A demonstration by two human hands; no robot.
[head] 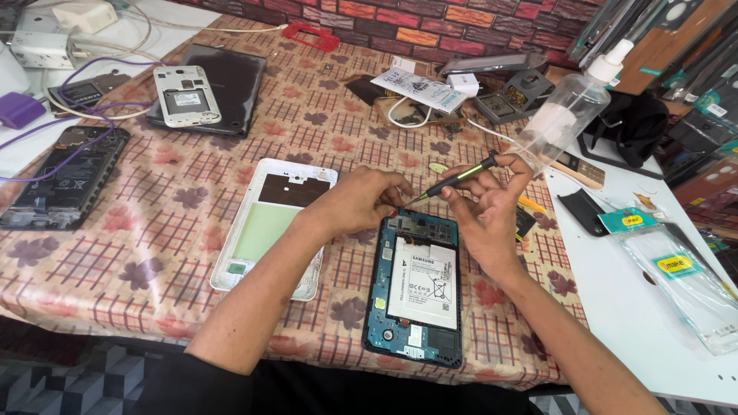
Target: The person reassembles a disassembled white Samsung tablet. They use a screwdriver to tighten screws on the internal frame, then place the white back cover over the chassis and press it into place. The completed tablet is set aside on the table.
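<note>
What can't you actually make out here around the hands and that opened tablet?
- Head view: the tip of the screwdriver disappears behind the left hand, so whatever it touches is hidden.
- The right hand covers the top right corner of the opened tablet.
- Screws and small parts on the tablet's board are too small to tell.
- The black phone at the left is partly cut off by the edge.

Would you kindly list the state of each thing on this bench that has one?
Tablet: back off, battery and board exposed, flat on cloth.
White back cover: detached, inside up, beside the tablet.
Screwdriver: in right hand, tip at left hand fingertips.
White phone: back removed, lying on a dark tablet.
Spray bottle: capped, leaning.
</note>
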